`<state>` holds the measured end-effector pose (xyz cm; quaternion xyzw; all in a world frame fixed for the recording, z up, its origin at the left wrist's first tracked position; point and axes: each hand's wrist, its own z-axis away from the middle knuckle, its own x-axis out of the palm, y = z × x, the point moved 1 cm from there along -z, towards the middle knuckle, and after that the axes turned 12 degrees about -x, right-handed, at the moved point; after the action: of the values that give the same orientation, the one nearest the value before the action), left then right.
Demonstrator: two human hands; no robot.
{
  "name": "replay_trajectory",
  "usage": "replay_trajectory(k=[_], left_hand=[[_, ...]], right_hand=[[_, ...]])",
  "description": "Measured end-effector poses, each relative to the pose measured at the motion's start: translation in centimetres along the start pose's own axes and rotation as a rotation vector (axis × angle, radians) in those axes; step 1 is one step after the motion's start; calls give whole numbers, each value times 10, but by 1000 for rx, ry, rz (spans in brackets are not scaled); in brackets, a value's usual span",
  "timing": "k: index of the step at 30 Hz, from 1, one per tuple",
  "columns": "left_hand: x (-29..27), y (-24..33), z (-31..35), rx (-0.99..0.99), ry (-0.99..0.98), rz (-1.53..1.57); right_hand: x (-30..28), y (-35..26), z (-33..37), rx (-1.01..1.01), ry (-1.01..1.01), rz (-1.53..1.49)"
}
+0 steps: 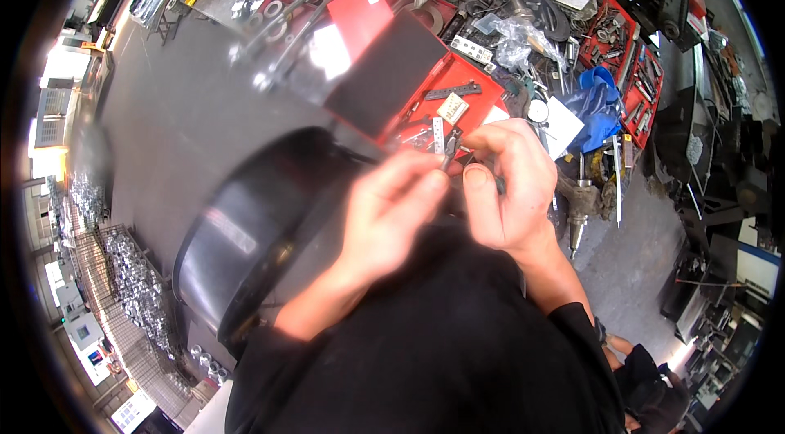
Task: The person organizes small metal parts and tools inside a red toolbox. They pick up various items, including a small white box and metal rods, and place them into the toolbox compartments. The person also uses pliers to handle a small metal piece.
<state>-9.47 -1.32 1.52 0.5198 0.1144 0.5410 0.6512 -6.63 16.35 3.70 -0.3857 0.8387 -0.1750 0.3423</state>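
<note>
My left hand (392,209) pinches a small dark metal part (450,148) between thumb and fingers. Close on its right, my right hand (515,180) has its fingers curled and the thumb near the forefinger; what sits between them is hidden. Just beyond both hands lies an open red case (472,66) with a dark lining in its lid (388,78). In it are a dark perforated bar (454,91), a cream block with small pieces in it (452,109) and a pale strip with holes (438,135).
A large glossy black curved housing (253,229) stands to the left. Beyond the case are red trays of rings and gauges, a plastic bag (519,40) and a blue cloth (594,107). A tapered tool holder (579,209) is at right. Another person (650,385) is at lower right.
</note>
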Motion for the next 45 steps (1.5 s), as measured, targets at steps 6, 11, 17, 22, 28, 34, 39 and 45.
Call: replay_trajectory(k=[6,11,17,22,28,34,39,45], left_hand=[[1,-1,0,10,-2,-44],[3,0,-1,24,19,-107],[-3,-5,-2,0,56,-232],[-2,-11,-6,-56,36,-335],[-3,-25,-9,-95,-48,-411],[12,-32,-12,-188,-77,-410],[35,-36,-17,-189,-80,-416],[55,-41,-15,-172,-29,-420]], right_hand=[[6,11,7,-116,27,50],[6,8,8,-85,82,72],[8,14,22,-51,81,38],[8,15,42,-11,165,43],[-6,13,64,160,105,-29],[-21,19,76,145,147,-31],[-39,19,89,389,157,-325],[-129,104,148,844,275,135]])
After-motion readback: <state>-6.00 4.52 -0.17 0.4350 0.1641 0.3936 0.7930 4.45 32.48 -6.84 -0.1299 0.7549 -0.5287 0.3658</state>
